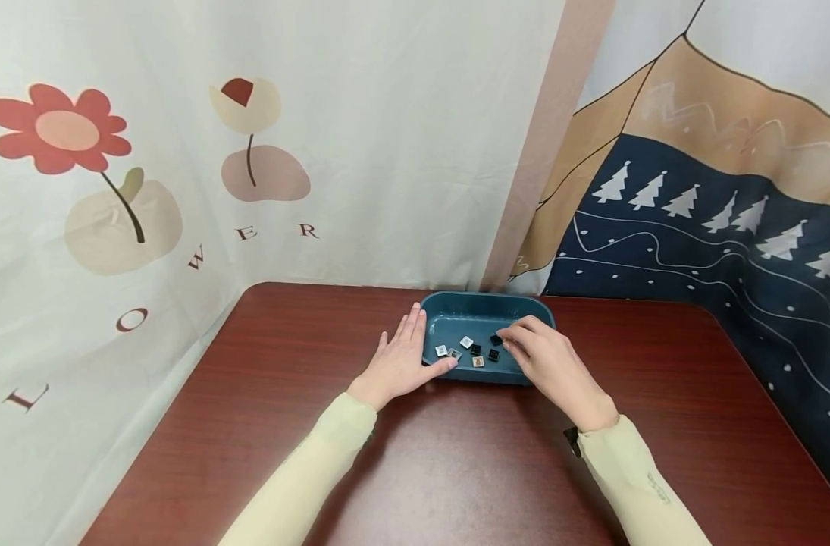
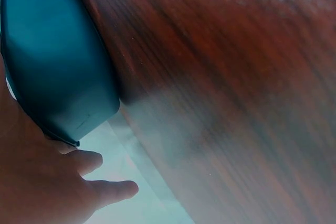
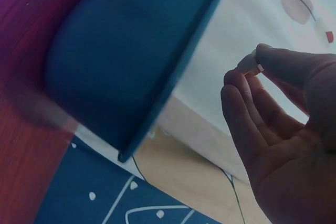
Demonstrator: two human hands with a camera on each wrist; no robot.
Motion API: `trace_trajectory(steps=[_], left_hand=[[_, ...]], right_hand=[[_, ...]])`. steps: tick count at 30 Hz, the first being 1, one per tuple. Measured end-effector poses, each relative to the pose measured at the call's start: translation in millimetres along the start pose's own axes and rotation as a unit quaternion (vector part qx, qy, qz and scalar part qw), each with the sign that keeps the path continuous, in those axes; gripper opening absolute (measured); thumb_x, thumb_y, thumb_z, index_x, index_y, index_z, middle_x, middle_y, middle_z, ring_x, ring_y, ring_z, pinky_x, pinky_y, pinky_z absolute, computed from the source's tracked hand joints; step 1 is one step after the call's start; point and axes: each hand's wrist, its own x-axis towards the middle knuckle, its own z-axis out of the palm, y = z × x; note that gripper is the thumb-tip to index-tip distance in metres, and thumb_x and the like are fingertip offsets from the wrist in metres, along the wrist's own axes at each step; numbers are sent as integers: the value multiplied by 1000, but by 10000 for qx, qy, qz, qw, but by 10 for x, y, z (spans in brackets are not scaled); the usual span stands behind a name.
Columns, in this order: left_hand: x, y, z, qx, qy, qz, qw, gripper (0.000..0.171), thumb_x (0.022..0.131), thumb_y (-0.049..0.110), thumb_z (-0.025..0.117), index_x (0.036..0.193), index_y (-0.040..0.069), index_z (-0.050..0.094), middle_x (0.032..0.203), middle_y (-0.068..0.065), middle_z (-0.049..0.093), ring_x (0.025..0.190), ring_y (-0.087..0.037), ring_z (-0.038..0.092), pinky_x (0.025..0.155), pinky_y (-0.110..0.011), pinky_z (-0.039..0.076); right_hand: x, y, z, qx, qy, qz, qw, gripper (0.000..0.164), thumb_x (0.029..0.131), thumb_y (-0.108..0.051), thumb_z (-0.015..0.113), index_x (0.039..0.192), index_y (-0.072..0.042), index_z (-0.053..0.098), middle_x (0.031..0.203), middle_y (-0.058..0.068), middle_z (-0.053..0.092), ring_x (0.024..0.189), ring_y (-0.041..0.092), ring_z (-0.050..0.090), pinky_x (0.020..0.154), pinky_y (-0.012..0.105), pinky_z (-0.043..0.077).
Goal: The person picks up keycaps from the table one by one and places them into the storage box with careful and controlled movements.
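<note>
A blue-green rectangular tray [image 1: 449,300] holds several small square pieces that look like keyboard switches. Among them are a white piece [image 1: 466,342], a clear one [image 1: 454,354] and a black one [image 1: 493,355]. My left hand [image 1: 402,362] rests against the tray's left side with fingers straight and thumb over the front rim. Over the tray's right part, my right hand [image 1: 549,364] pinches a small piece [image 3: 260,68] between thumb and fingertips. Fingers mostly cover this piece, and only a pale edge shows in the right wrist view. A black piece [image 1: 496,340] appears right at the fingertips in the head view.
The tray stands near the back edge of a dark red-brown wooden table [image 1: 469,462]. Behind the table hangs a white curtain [image 1: 387,136] printed with flowers and letters. A navy and tan printed cloth [image 1: 660,243] hangs at the right.
</note>
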Motion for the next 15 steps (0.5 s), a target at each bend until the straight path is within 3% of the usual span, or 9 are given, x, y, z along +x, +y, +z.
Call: trace_trajectory(steps=[15], left_hand=[[-5, 3, -2, 10, 29, 14, 10000, 114, 92, 80, 49, 166, 5, 8, 174, -7, -2, 159, -29, 12, 120, -65, 18]], right_hand=[[258, 86, 264, 26, -593, 478, 9971, 19, 92, -3, 78, 111, -1, 77, 99, 10, 69, 84, 21, 64, 76, 39, 58]])
